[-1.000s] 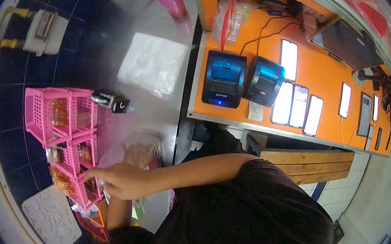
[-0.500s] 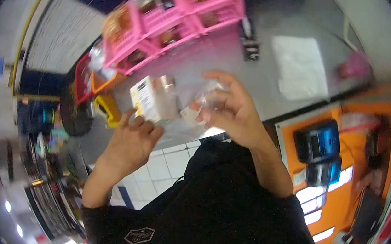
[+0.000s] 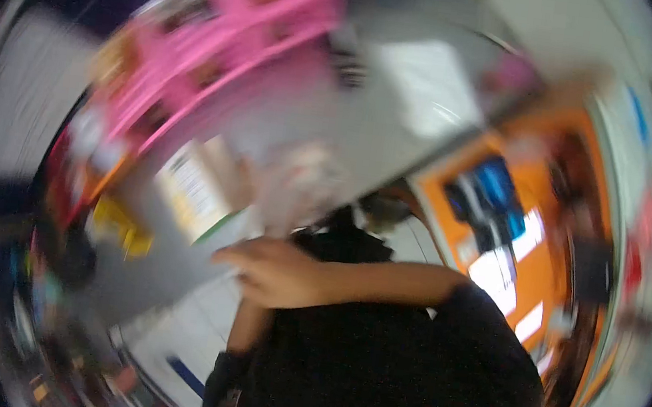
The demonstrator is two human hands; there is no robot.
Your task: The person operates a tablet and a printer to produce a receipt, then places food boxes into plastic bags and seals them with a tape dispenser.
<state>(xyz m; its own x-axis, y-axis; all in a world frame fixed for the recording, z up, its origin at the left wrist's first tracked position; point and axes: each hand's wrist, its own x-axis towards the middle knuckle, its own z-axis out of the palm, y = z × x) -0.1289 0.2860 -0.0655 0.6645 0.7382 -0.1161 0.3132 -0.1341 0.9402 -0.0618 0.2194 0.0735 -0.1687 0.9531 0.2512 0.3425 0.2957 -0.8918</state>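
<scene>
"Your right hand (image 3: 274, 272) is crossing over your left forearm (image 3: 249, 330), the hands no longer standing apart as half a second ago."

"Where is the see-through plastic (image 3: 305, 177) sitting?"

"Beyond your right hand, away from your body; your left forearm is pointing toward it, so your left is likely nearer. Blur is hiding its long axis."

"And your grip?"

"Your right fingers are pointing left, loosely curling; whether they're pinching anything, I cannot tell. Blur is hiding your left hand's state too. Left of the plastic, a carton (image 3: 195, 189) is sitting."
</scene>
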